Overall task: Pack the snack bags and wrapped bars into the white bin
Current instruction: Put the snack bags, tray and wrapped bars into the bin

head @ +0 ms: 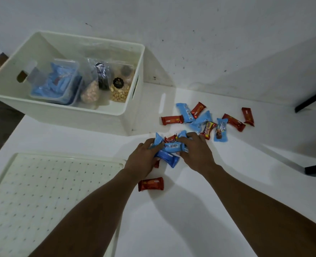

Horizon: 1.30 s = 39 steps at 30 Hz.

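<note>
The white bin stands at the back left of the white table. Inside it are a clear tub of blue wrapped bars and clear bags of nuts. My left hand and my right hand press from both sides on a bunch of blue and red wrapped bars in the middle of the table. Several more blue and red bars lie scattered behind my right hand. One red bar lies alone near my left wrist.
A white perforated lid lies flat at the front left. A white wall rises just behind the table. Black bars cross the right edge.
</note>
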Each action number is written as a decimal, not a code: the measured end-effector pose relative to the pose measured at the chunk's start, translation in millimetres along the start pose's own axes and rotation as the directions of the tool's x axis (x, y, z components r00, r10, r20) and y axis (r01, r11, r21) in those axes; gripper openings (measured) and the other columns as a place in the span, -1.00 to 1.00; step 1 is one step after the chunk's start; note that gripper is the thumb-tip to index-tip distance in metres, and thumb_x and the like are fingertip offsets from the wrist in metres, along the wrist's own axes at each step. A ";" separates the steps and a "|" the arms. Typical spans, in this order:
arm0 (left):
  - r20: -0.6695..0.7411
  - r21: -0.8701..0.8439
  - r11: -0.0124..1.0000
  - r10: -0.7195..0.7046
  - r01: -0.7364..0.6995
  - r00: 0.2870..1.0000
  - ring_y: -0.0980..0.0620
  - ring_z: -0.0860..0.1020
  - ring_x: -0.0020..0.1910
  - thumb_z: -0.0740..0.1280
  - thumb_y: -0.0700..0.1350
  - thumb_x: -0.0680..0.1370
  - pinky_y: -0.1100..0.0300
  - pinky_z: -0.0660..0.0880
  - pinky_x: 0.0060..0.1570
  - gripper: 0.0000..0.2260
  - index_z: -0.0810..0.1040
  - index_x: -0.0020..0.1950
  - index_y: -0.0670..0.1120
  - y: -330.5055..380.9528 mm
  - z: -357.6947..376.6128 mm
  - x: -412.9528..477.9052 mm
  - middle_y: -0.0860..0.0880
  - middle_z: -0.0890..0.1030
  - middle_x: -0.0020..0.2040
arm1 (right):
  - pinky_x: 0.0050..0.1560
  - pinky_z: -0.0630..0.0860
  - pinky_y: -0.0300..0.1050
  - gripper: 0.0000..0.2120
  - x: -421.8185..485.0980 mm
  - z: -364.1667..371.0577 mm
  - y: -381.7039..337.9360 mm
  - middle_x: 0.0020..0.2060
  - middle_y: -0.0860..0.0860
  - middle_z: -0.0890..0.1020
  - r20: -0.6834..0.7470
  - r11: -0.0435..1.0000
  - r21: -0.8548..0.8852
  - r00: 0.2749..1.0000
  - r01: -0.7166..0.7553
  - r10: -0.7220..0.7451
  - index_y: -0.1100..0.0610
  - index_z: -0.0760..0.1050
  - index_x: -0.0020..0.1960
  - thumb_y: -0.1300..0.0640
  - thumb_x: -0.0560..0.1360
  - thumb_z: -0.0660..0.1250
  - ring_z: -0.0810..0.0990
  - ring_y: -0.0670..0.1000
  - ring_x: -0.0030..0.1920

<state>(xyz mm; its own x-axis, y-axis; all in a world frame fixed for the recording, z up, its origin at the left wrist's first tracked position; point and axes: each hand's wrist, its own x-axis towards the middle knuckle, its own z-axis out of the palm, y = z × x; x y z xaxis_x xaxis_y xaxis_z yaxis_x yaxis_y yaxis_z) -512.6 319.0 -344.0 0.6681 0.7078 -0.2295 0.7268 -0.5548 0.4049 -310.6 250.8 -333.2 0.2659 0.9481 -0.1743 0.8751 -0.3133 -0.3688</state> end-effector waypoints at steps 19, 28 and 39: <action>-0.258 -0.060 0.989 0.114 -0.134 0.959 -0.04 0.56 0.11 0.43 -0.12 0.52 0.32 0.34 0.01 -0.61 0.56 0.35 -0.01 40.1 -156.1 -4.2 -0.04 0.55 0.24 | 0.07 0.56 -0.03 -0.74 -2.3 -124.9 -66.1 0.02 0.03 0.59 -0.236 0.957 0.289 0.970 0.009 0.062 0.06 0.61 0.08 0.14 0.41 0.52 0.59 0.05 0.03; -0.304 -0.093 0.994 0.019 -0.049 0.953 -0.04 0.60 -0.06 0.43 -0.21 0.45 0.17 0.51 -0.07 -0.62 0.63 0.25 0.05 -50.7 -279.4 -11.1 -0.06 0.57 0.16 | 0.02 0.55 0.01 -0.76 62.1 -171.0 -196.8 -0.02 0.04 0.59 -0.244 0.945 0.318 0.970 0.075 0.006 0.01 0.62 0.04 0.08 0.37 0.51 0.59 0.06 -0.03; -0.085 -0.147 0.986 -0.087 0.074 0.993 -0.07 0.52 0.27 0.47 -0.07 0.47 0.18 0.38 0.19 -0.58 0.57 0.34 0.04 -160.2 -280.4 27.0 -0.07 0.56 0.32 | 0.01 0.55 -0.03 -0.76 122.2 -97.9 -275.5 -0.03 0.02 0.59 -0.032 0.929 0.359 0.993 -0.092 0.110 0.06 0.59 0.02 0.24 0.37 0.43 0.59 0.09 0.01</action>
<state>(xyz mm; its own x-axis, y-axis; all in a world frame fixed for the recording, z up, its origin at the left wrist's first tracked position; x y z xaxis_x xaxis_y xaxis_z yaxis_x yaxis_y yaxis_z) -655.6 549.6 -166.9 0.5861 0.7881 -0.1883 0.7433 -0.4303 0.5122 -479.6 458.2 -163.5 0.3737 0.9090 -0.1848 0.6434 -0.3975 -0.6542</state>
